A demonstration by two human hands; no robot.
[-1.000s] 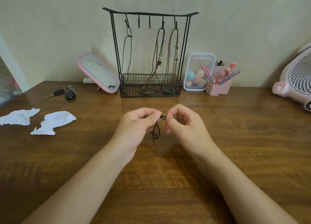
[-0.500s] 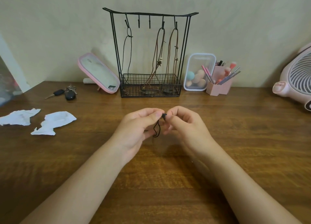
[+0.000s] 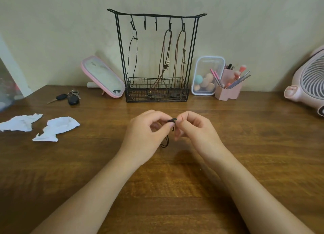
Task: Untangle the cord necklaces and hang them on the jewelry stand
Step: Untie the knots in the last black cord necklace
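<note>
A black wire jewelry stand (image 3: 121,46) with hooks and a mesh basket stands at the back of the wooden table (image 3: 245,146). One black cord necklace (image 3: 130,58) hangs from its left hook, and two brown cord necklaces (image 3: 165,58) hang from the right hooks. Above the table's middle, my left hand (image 3: 145,137) and my right hand (image 3: 196,130) pinch a small bunched black cord (image 3: 172,121) between fingertips. A short loop of that cord dangles below, between the hands; most of it is hidden by my fingers.
A pink-framed mirror (image 3: 103,76) leans left of the stand, with keys (image 3: 70,97) beside it. Torn white paper pieces (image 3: 56,128) lie at the left. A clear box of sponges (image 3: 205,75) and a pink brush holder (image 3: 229,89) stand right; a pink fan (image 3: 308,82) sits at the far right.
Both hands stay close together on the black cord. Their fingers have shifted slightly on it, and the dangling loop now hangs a little lower.
</note>
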